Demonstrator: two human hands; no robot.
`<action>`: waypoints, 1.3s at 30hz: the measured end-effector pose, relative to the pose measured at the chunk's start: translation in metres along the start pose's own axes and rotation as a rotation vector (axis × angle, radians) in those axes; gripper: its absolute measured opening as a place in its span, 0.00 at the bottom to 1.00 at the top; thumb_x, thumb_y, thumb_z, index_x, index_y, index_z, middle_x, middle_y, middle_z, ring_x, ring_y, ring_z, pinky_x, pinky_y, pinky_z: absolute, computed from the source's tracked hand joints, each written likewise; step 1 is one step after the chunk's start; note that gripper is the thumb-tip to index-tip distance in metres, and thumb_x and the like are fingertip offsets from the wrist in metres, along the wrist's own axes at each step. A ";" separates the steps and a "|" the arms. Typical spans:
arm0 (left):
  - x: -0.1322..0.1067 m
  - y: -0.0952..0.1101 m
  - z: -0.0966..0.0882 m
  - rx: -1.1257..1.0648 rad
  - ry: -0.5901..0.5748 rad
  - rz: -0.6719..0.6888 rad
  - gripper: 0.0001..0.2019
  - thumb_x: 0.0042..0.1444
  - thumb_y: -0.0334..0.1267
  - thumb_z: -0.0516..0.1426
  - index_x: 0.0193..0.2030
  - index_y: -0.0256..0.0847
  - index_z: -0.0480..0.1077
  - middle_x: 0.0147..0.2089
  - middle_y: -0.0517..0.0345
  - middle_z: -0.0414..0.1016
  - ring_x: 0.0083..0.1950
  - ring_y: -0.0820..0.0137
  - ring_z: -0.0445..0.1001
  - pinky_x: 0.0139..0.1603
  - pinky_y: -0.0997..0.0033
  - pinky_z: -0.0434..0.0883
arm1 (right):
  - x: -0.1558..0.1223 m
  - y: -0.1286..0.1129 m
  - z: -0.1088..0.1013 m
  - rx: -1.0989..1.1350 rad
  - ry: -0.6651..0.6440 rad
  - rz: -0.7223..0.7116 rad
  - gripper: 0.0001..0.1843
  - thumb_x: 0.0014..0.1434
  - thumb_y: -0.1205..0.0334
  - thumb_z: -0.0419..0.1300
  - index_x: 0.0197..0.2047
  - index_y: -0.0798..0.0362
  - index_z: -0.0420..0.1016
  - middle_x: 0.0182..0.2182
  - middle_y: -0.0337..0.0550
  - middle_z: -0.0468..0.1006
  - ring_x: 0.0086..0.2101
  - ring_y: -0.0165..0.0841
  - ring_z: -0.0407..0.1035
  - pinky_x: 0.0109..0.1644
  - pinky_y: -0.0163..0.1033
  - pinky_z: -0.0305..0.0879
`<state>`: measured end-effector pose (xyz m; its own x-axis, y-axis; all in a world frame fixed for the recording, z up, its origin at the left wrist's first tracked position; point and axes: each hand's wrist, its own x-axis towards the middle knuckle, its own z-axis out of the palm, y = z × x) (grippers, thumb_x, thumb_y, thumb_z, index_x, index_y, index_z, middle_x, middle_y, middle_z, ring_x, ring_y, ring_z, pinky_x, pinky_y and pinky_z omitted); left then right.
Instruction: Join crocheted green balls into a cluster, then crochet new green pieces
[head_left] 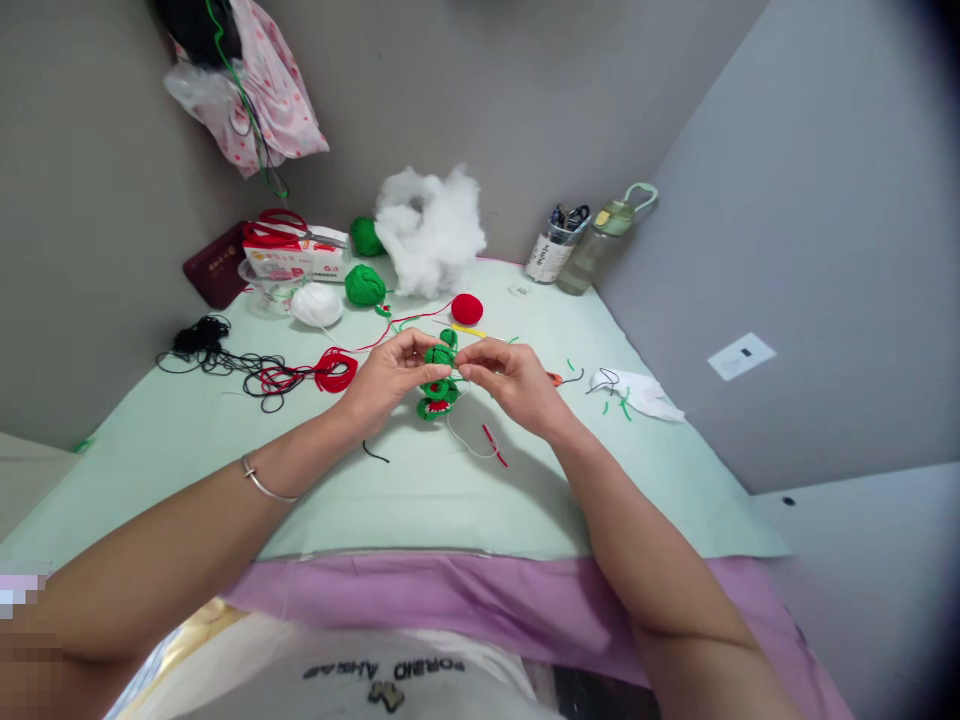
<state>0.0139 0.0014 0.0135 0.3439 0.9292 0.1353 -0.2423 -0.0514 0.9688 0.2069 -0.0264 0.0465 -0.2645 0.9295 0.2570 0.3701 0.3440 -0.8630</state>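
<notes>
Head view: left hand (384, 378) and right hand (510, 380) pinch the green knit (439, 356); likely light and squishy, best held by round sides.

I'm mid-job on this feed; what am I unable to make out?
All in the head view:
Green-and-red crocheted yarn figure: full shape, partly covered by the bare left hand.
Bare right hand: whether it pinches thread or a needle; too small.
Small orange object beside it: too small to identify.
Maroon booklet: lettering too small; right side behind the white-and-red cardboard box.
Black hanging item: cut off by the top edge.
</notes>
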 end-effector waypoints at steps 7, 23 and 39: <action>-0.001 0.004 0.000 -0.020 0.010 0.014 0.14 0.46 0.37 0.71 0.37 0.40 0.74 0.38 0.60 0.76 0.37 0.72 0.74 0.41 0.71 0.70 | 0.003 0.008 0.000 0.124 -0.016 0.040 0.08 0.58 0.57 0.64 0.36 0.53 0.79 0.32 0.40 0.78 0.31 0.30 0.65 0.36 0.38 0.61; -0.002 0.003 0.002 -0.065 -0.036 0.011 0.13 0.49 0.39 0.71 0.38 0.41 0.75 0.37 0.62 0.76 0.37 0.73 0.73 0.40 0.72 0.69 | 0.005 0.012 0.012 0.305 -0.009 0.063 0.17 0.54 0.47 0.69 0.33 0.54 0.75 0.27 0.37 0.73 0.30 0.29 0.65 0.37 0.37 0.61; -0.005 0.002 0.007 -0.108 0.069 0.019 0.15 0.45 0.39 0.72 0.36 0.41 0.72 0.34 0.63 0.74 0.35 0.73 0.71 0.37 0.73 0.68 | 0.009 0.017 0.026 0.524 0.034 0.130 0.22 0.46 0.45 0.74 0.31 0.53 0.74 0.24 0.35 0.72 0.27 0.28 0.64 0.35 0.36 0.63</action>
<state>0.0183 -0.0057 0.0159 0.2762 0.9515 0.1353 -0.3462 -0.0328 0.9376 0.1877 -0.0161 0.0230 -0.2143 0.9666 0.1403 -0.0979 0.1216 -0.9877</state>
